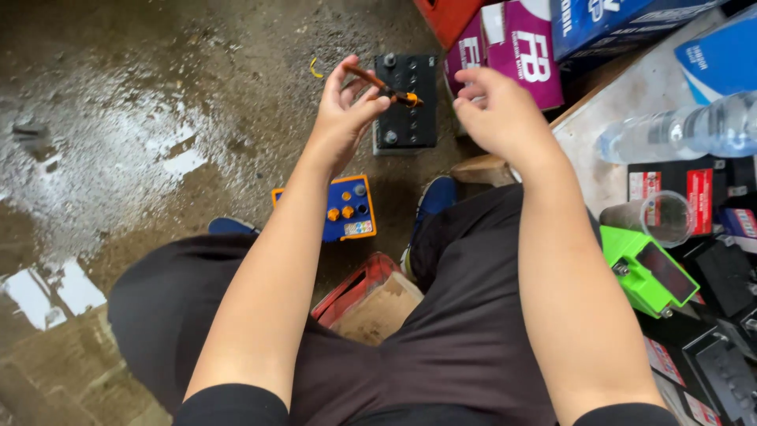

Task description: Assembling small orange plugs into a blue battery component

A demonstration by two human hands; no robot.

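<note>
Wet, gritty concrete floor (118, 142) with puddles; a black boxy battery (406, 102) sits far. Left hand (343, 110) pinches a thin orange-tipped tool (384, 85); right hand (497, 110) hangs loosely curled, holding nothing.

Magenta-and-white cartons (520, 47) stand top centre, dark blue boxes (607, 24) beside them; red-and-white labels (670, 193) lie at right.
</note>
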